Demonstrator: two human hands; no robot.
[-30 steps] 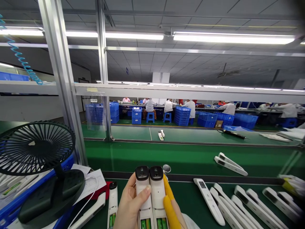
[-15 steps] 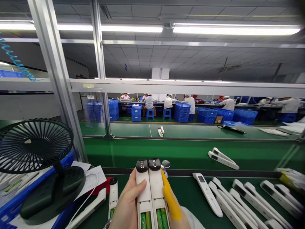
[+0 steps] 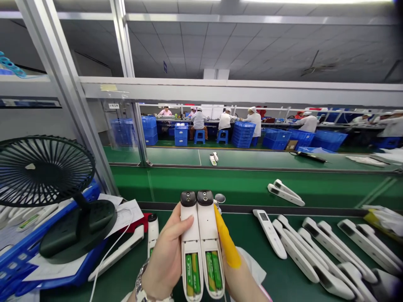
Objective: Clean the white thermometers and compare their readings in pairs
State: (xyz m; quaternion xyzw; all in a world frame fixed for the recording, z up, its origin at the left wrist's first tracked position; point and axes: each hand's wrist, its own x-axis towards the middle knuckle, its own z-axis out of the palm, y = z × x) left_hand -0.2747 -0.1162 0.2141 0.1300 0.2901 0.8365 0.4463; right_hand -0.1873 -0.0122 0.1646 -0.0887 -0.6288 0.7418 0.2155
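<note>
Two white handheld devices with black heads are held side by side, touching, battery bays facing up. Green batteries show in both open bays. My left hand [image 3: 168, 251] wraps the left device [image 3: 189, 228], its thumb on the upper body. My right hand [image 3: 231, 256], with a yellow covering on one finger, grips the right device [image 3: 207, 226] from its outer side. Most of the right fingers are hidden behind it. Just beyond the right device's head is a small round metallic object [image 3: 220, 198].
Several white devices [image 3: 294, 250] lie on the green bench at right; a pair [image 3: 286, 193] rests on the green belt. A black fan [image 3: 47, 172] and blue tray [image 3: 19, 256] stand left. People [image 3: 199, 120] sit beyond, near blue crates [image 3: 244, 134].
The view has tilted down, showing more of both battery bays and my wrists. The pair of devices on the belt has shifted left relative to the bench. Both hands keep their hold.
</note>
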